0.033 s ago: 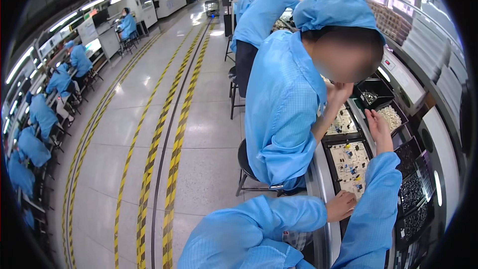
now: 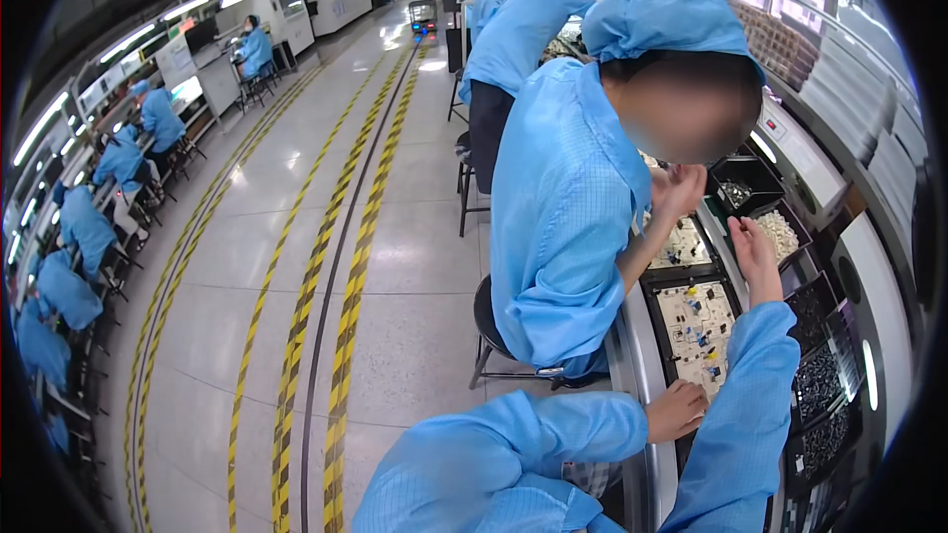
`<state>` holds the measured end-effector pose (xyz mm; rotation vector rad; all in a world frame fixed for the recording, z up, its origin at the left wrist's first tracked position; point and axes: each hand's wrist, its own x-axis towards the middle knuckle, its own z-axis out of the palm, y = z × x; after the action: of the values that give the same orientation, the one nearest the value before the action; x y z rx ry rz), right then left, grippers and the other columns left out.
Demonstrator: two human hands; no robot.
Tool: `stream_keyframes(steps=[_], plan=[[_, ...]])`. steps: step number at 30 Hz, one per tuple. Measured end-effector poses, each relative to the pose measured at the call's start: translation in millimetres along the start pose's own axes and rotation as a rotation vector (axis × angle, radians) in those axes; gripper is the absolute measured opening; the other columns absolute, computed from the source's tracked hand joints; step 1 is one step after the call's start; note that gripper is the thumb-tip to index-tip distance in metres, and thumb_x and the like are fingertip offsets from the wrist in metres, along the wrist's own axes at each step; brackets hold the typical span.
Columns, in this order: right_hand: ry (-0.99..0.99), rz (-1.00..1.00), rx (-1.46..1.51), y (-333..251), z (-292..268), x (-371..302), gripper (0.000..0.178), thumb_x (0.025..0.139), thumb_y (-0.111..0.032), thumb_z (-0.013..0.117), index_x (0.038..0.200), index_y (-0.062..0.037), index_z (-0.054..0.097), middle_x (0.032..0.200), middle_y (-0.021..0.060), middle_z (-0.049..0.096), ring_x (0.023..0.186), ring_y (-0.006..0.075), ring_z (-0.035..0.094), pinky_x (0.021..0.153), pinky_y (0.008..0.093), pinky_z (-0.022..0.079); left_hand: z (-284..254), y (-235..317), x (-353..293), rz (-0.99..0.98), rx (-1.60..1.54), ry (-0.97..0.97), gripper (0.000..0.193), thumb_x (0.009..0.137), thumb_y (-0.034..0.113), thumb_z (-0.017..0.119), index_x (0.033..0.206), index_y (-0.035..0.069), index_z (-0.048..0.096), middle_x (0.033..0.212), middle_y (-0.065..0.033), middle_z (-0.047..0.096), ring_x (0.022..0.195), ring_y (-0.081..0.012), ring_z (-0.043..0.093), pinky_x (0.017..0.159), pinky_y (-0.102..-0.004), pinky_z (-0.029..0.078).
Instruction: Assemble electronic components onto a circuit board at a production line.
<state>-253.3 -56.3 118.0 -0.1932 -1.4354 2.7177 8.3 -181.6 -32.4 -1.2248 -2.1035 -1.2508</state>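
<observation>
My left hand [image 2: 676,411] rests at the near edge of a cream circuit board [image 2: 685,321], its fingers curled in. Whatever the fingers may hold is hidden. The board carries small blue, yellow and black components and sits in a black carrier [image 2: 651,321]. Farther right, my right hand [image 2: 755,259] is raised beside a bin of white parts [image 2: 779,235]. Its fingers point up, with a gap between the fingertips, and I make out nothing in them. A co-worker's hands [image 2: 679,190] are close together above a second circuit board [image 2: 683,242].
A black bin [image 2: 743,184] of metallic parts stands past the white parts. Bins of dark components [image 2: 818,380] line the right side. The metal line rail [image 2: 640,390] runs along the left. A co-worker [image 2: 563,217] sits close ahead, beside an aisle with striped tape [image 2: 346,336].
The co-worker's hands have shifted slightly and their fingers have changed position. My own hands have hardly moved.
</observation>
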Motion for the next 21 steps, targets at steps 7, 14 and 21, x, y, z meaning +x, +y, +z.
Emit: stream_keyframes(steps=[7,14,21], plan=[[-0.028,-0.715,-1.202,14,35,-7,0.016,0.088,-0.015,0.058,0.084,0.0002,0.06,0.066,0.0075,0.062,0.051,0.0142,0.058,0.044,0.0255,0.045,-1,-1,2,-0.014,-0.005,-0.038,0.033,0.079,0.016,0.06,0.107,0.0,0.053,0.104,-0.015,0.05,0.104,-0.0302,0.047,0.095,-0.0396,0.034],[-0.246,-0.807,-1.215,43,21,9,0.024,0.086,-0.01,0.051,0.101,0.0045,0.064,0.089,0.0114,0.068,0.081,0.0213,0.065,0.068,0.03,0.052,9,0,-5,-0.023,-0.009,-0.059,0.051,0.076,0.015,0.06,0.122,-0.005,0.049,0.121,-0.0184,0.049,0.114,-0.0307,0.043,0.098,-0.0394,0.032],[-0.272,-1.072,-1.803,9,67,-71,0.03,0.082,-0.03,0.058,0.094,-0.0051,0.069,0.089,0.0166,0.068,0.083,0.0351,0.066,0.068,0.0409,0.053,56,-8,9,-0.647,-0.296,-0.425,0.025,0.077,0.017,0.057,0.098,0.004,0.061,0.107,-0.023,0.058,0.103,-0.0393,0.052,0.089,-0.0488,0.038]])
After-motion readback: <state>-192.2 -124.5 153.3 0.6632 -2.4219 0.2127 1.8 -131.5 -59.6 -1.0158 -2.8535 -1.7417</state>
